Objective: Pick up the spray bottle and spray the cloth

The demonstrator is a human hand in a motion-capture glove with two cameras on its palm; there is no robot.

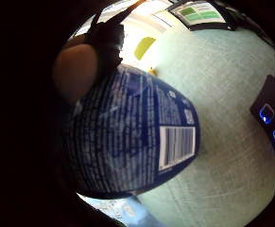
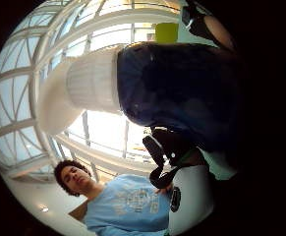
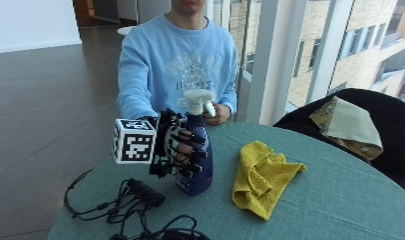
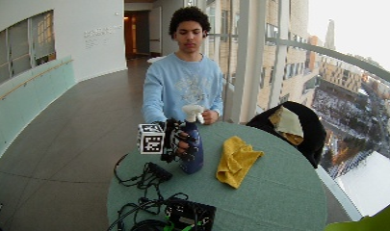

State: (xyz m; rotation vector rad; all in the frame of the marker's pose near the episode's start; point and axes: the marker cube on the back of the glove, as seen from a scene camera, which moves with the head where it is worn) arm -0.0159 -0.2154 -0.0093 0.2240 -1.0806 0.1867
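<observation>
Nearest the outside camera, the gloved right hand [image 3: 180, 145] is raised at the near left part of the round table [image 3: 335, 200], its fingers [image 3: 189, 142] curled round the body of the dark blue spray bottle [image 3: 195, 165] and gripping it about the middle. The bottle stands upright in that grip, its white spray head [image 3: 199, 100] above the hand; whether its base touches the green tabletop or hangs just above it cannot be told from the outside view, though the little finger side palm view shows the bottle's rounded end with the table surface behind it. In that palm view the printed label and barcode [image 1: 176, 145] fill much of the frame, and a bare fingertip [image 1: 75, 71] presses against the bottle's side. The thumb side palm view shows the ribbed white collar [image 2: 91, 86] of the spray head beside the dark body; the trigger itself is hard to make out there. Just beside the bottle, on the person's left, the yellow cloth [image 3: 262, 177] lies crumpled on the table, apart from the bottle. Farther back, the bare left hand [image 3: 218, 114] rests at the table's far edge, partly hidden behind the spray head.
</observation>
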